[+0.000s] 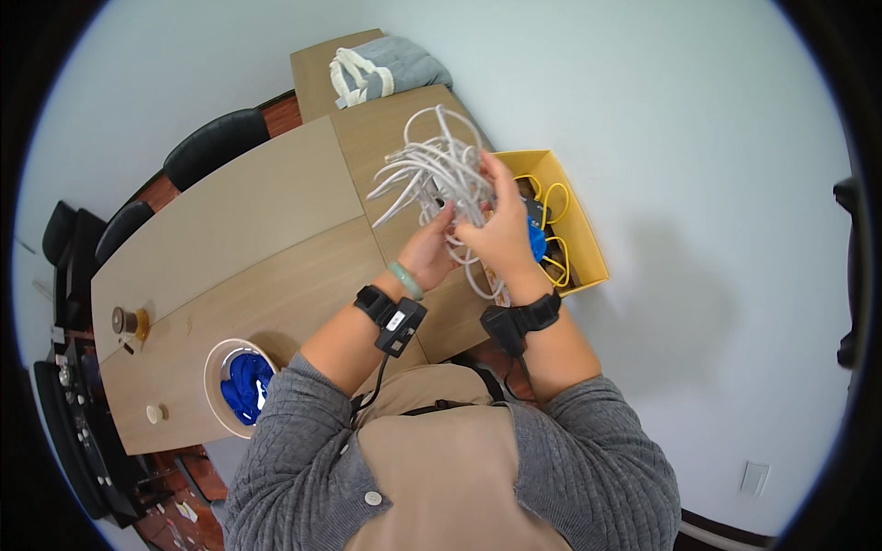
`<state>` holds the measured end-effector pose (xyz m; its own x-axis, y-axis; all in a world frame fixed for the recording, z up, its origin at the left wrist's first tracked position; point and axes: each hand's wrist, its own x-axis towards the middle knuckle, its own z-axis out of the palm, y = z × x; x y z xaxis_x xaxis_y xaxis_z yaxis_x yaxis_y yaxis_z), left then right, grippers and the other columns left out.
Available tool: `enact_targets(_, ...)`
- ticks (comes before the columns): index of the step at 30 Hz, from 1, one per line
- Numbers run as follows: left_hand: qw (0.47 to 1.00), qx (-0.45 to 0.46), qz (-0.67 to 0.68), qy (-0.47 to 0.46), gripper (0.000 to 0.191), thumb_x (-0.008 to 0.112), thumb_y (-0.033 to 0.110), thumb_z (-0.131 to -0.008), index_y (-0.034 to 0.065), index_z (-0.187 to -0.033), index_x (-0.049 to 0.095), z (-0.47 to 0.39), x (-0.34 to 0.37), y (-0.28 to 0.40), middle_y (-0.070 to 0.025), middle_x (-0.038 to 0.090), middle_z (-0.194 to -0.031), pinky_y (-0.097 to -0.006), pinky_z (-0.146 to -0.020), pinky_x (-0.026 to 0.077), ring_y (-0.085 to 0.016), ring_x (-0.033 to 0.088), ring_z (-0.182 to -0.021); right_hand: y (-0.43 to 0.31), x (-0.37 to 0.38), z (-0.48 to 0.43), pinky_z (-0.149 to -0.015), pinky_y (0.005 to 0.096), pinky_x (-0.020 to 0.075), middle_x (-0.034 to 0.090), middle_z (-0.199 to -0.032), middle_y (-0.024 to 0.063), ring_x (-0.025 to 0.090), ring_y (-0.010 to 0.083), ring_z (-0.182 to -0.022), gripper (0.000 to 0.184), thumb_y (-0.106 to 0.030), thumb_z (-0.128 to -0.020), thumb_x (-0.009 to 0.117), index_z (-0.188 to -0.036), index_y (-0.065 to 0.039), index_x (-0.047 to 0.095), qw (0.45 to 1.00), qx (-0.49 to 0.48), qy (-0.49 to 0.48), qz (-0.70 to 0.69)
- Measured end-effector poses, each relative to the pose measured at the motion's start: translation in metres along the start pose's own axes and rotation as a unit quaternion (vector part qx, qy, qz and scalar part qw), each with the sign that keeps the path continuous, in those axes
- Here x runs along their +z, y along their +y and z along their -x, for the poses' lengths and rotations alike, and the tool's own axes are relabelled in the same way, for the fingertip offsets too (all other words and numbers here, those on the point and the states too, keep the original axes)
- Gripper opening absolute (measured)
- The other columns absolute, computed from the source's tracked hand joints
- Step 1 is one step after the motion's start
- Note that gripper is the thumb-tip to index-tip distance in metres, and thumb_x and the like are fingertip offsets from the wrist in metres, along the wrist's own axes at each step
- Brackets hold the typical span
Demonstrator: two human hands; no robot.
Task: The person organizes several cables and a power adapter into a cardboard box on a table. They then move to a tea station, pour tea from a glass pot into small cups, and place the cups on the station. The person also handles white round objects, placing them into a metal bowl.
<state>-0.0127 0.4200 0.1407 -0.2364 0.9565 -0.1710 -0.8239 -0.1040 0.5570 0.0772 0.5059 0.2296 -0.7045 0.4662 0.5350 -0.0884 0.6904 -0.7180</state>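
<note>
A tangled bundle of white network cable (441, 165) is held up over the wooden table, with a clear connector showing at its left side. My left hand (431, 251) grips the bundle from below, its thumb pressed on the loops. Around the bundle's right side my right hand (503, 224) is closed, and some loops hang down between the wrists. Just behind and right of that hand is a yellow box (586, 255), holding yellow cables (561, 262), a blue thing (536, 240) and dark items partly hidden by the hand. Both wrists wear black strapped devices.
A basin (215, 406) with blue material in it stands on the table (289, 275) at the left. Farther left are a spool-like object (124, 320) and a small pale cup-like item (155, 414). A folded grey blanket (406, 65) lies at the far end, beside the wall.
</note>
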Motion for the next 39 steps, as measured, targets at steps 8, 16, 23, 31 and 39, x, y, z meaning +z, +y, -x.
enact_targets(8, 0.991, -0.103, -0.035, -0.077, 0.038, 0.054, 0.046, -0.097, 0.0168, -0.122, 0.056, -0.075, 0.063, -0.027, -0.0027, 0.053, -0.115, -0.0351, -0.087, 0.047, -0.018, 0.054, -0.106, 0.033, -0.088, -0.015, -0.091, 0.0348, 0.0488, 0.057, -0.128, 0.0179, 0.058, 0.0266, -0.113, 0.060, 0.002, -0.069, 0.059, -0.129, -0.001, 0.054, 0.993, 0.007, 0.102, 0.055)
enact_targets(16, 0.967, -0.193, -0.143, 0.089, 0.046, 0.059, 0.027, -0.094, 0.0021, -0.129, 0.045, -0.096, 0.026, -0.055, -0.0183, 0.042, -0.143, -0.0412, -0.100, 0.043, -0.028, 0.046, -0.129, 0.134, -0.111, 0.025, -0.104, 0.0538, 0.0374, 0.041, -0.142, 0.0246, 0.041, 0.0392, -0.131, 0.092, -0.030, -0.076, 0.078, -0.149, -0.010, 0.026, 0.887, 0.242, 0.036, 0.393)
enact_targets(23, 0.934, -0.130, -0.240, 0.229, 0.067, 0.064, 0.018, -0.086, 0.0105, -0.145, 0.032, -0.088, -0.003, -0.057, -0.0171, 0.038, -0.145, -0.0576, -0.096, 0.039, -0.033, 0.044, -0.129, 0.182, -0.071, 0.042, -0.107, 0.0601, 0.0304, 0.028, -0.156, 0.0171, 0.027, 0.0400, -0.142, 0.059, -0.018, -0.096, 0.046, -0.152, -0.016, 0.027, 0.805, 0.210, -0.224, 0.508)
enact_targets(31, 0.926, -0.288, -0.226, 0.098, 0.074, 0.064, 0.024, -0.091, 0.0204, -0.149, 0.017, -0.077, 0.012, -0.084, -0.0155, 0.028, -0.150, -0.0608, -0.100, 0.038, -0.047, 0.051, -0.119, 0.221, -0.092, 0.035, -0.111, 0.0571, 0.0295, 0.022, -0.157, 0.0191, 0.019, 0.0390, -0.146, 0.061, -0.013, -0.094, 0.049, -0.150, -0.006, 0.027, 0.819, 0.210, -0.351, 0.403)
enact_targets(39, 0.925, -0.269, -0.236, 0.126, 0.032, 0.055, 0.022, -0.095, 0.0106, -0.119, 0.038, -0.099, 0.010, -0.111, -0.0155, 0.046, -0.112, -0.0527, -0.078, 0.057, -0.046, 0.063, -0.097, 0.162, -0.129, 0.067, -0.114, 0.0472, 0.0290, 0.029, -0.152, 0.0242, 0.026, 0.0400, -0.142, 0.079, -0.018, -0.083, 0.070, -0.146, 0.004, 0.027, 0.910, 0.211, -0.157, 0.321)
